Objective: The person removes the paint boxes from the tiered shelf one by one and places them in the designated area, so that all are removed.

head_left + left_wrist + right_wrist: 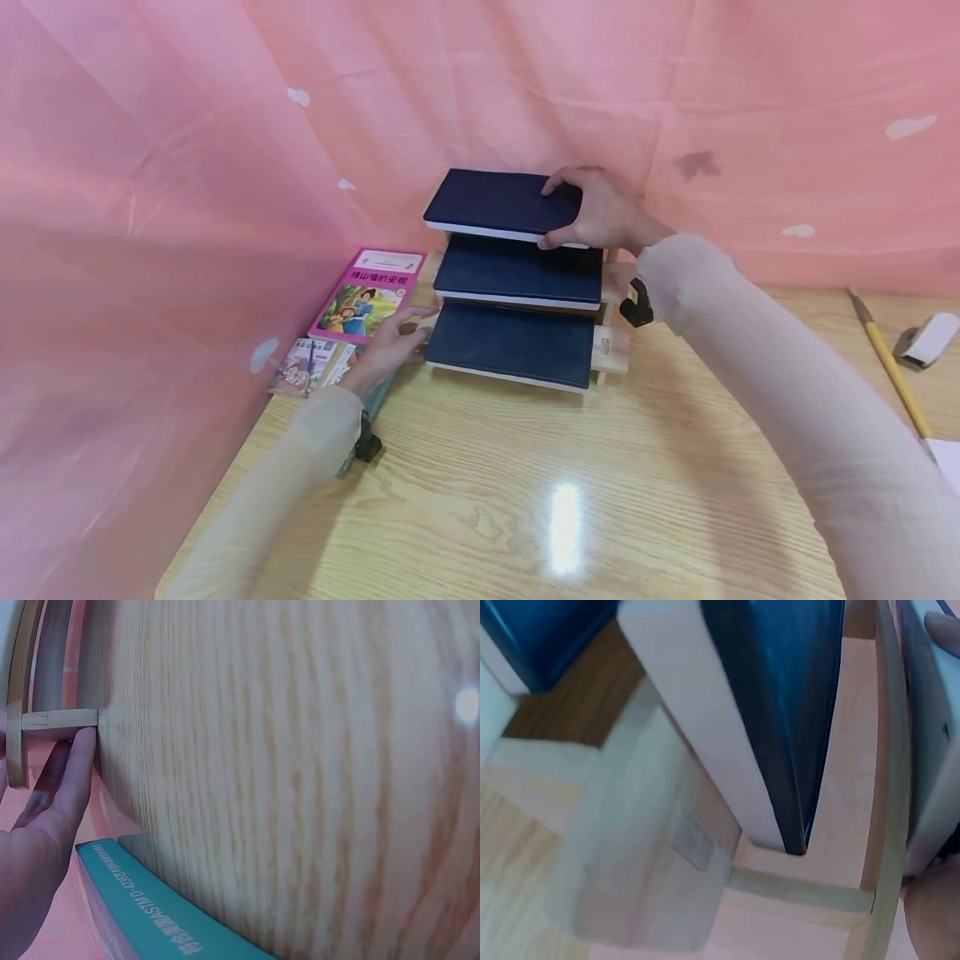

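1. Three dark navy, white-edged rectangular books fill the light wooden tiered stand, one per tier: the bottom book, the middle book and the top book.
2. The lower two lie untouched by the right hand, so their part looks finished. The top one seems to lie on its tier but is held; probably only its handling remains, though whether it is being placed or removed cannot be told.
3. The right arm reaches far forward. Its hand is clamped on the top book's right end, thumb at the front edge, fingers over the cover.
4. The left arm comes in low over the pale wood-grain tabletop. Its left hand appears to grip the stand's left side, digits either side of a rail, probably steadying it.
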A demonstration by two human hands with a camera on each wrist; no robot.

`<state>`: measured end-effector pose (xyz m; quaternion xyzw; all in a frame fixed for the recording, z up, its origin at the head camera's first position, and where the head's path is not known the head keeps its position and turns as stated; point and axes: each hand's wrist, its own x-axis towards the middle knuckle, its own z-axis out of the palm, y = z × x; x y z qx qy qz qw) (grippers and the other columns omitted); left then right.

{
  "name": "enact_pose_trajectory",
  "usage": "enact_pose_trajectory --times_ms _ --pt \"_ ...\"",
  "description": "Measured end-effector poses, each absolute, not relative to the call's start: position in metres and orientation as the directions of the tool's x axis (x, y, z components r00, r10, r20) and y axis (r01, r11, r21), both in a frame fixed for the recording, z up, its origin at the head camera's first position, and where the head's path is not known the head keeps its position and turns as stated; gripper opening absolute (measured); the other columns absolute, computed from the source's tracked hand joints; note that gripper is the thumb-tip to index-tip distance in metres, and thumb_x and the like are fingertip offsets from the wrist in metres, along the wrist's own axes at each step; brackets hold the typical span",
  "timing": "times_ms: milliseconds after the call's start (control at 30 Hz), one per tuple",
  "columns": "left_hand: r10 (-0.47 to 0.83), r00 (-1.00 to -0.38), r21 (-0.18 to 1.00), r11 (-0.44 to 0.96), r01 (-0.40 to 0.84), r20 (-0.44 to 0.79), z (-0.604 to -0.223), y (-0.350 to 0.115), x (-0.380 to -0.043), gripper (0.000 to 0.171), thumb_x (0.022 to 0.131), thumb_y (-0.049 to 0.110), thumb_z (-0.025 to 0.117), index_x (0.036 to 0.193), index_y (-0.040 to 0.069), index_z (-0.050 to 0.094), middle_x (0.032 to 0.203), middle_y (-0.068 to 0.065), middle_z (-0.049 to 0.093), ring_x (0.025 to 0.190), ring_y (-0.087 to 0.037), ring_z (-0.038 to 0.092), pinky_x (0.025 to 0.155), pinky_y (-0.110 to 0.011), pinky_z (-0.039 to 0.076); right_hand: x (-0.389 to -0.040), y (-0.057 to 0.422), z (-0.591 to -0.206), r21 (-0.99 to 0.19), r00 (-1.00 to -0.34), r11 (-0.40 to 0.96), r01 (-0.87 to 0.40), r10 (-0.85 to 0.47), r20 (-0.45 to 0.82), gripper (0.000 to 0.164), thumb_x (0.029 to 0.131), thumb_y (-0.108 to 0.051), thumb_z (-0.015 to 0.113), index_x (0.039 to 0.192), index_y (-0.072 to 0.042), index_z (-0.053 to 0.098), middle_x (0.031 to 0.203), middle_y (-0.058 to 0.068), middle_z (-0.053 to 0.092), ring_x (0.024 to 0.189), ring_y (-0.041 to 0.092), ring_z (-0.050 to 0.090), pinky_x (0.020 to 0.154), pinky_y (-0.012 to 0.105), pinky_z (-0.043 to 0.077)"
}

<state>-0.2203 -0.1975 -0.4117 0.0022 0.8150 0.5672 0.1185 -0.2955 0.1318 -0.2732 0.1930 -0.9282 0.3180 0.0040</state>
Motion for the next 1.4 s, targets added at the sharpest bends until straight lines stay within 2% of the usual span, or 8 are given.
enact_pose_trajectory --times_ms 167,467,700,967,1167,1300,1400 --pt "0.113 -0.974 0.915 0.378 -0.142 -0.198 -0.413 -0.199 -0.220 0.033 0.092 0.011 0.050 0.120 0.026 0.056 0.126 -0.001 0.047 0.103 -0.027 0.054 0.072 -0.035 0.055 -0.283 0.132 -0.270 -0.598 -0.929 0.713 -0.366 -0.316 0.192 0.072 0.054 -0.056 0.078 0.114 -0.026 0.051 0.130 -0.002 0.043 0.116 0.021 0.033 0.100 0.044 0.031" --pt "0.136 -0.971 0.914 0.383 -0.132 -0.197 -0.417 -0.197 -0.220 0.033 0.091 0.014 0.052 0.120 0.029 0.056 0.133 0.004 0.042 0.111 -0.026 0.049 0.075 -0.037 0.054 -0.236 0.149 -0.263 -0.549 -0.925 0.745 -0.378 -0.292 0.241 0.074 0.059 -0.054 0.075 0.120 -0.020 0.051 0.136 0.003 0.039 0.124 0.025 0.031 0.102 0.051 0.027" --pt "0.146 -0.967 0.923 0.357 -0.147 -0.210 -0.411 -0.195 -0.219 0.033 0.091 0.012 0.052 0.121 0.026 0.055 0.129 -0.005 0.043 0.107 -0.029 0.052 0.076 -0.037 0.054 -0.186 0.164 -0.264 -0.507 -0.886 0.742 -0.437 -0.260 0.384 0.071 0.058 -0.050 0.078 0.115 -0.016 0.055 0.123 0.006 0.048 0.116 0.028 0.034 0.094 0.052 0.029" --pt "0.130 -0.964 0.903 0.398 -0.165 -0.233 -0.412 -0.197 -0.222 0.034 0.090 0.014 0.053 0.121 0.029 0.055 0.133 -0.001 0.042 0.111 -0.027 0.049 0.077 -0.037 0.054 -0.140 0.169 -0.271 -0.515 -0.832 0.700 -0.494 -0.210 0.513 0.066 0.051 -0.035 0.085 0.109 -0.017 0.059 0.108 0.001 0.052 0.104 0.022 0.040 0.079 0.039 0.033" --pt "0.127 -0.964 0.896 0.412 -0.164 -0.235 -0.413 -0.198 -0.222 0.034 0.091 0.014 0.052 0.121 0.030 0.055 0.131 0.001 0.042 0.111 -0.026 0.048 0.076 -0.036 0.054 -0.109 0.181 -0.270 -0.491 -0.821 0.726 -0.482 -0.179 0.541 0.067 0.049 -0.028 0.085 0.110 -0.018 0.059 0.112 -0.001 0.051 0.105 0.019 0.042 0.075 0.034 0.034" --pt "0.118 -0.958 0.893 0.406 -0.193 -0.260 -0.414 -0.198 -0.221 0.034 0.091 0.015 0.052 0.120 0.033 0.055 0.132 -0.001 0.041 0.113 -0.026 0.046 0.078 -0.036 0.053 -0.091 0.192 -0.272 -0.476 -0.825 0.753 -0.454 -0.153 0.545 0.071 0.046 -0.027 0.086 0.111 -0.019 0.060 0.117 0.001 0.051 0.107 0.021 0.042 0.075 0.036 0.033" --pt "0.122 -0.954 0.887 0.415 -0.202 -0.275 -0.412 -0.200 -0.221 0.034 0.092 0.014 0.050 0.121 0.033 0.054 0.133 -0.001 0.039 0.118 -0.026 0.042 0.080 -0.038 0.052 -0.077 0.200 -0.274 -0.472 -0.829 0.775 -0.420 -0.116 0.547 0.074 0.042 -0.029 0.087 0.111 -0.019 0.061 0.120 0.003 0.051 0.107 0.023 0.042 0.077 0.027 0.031"
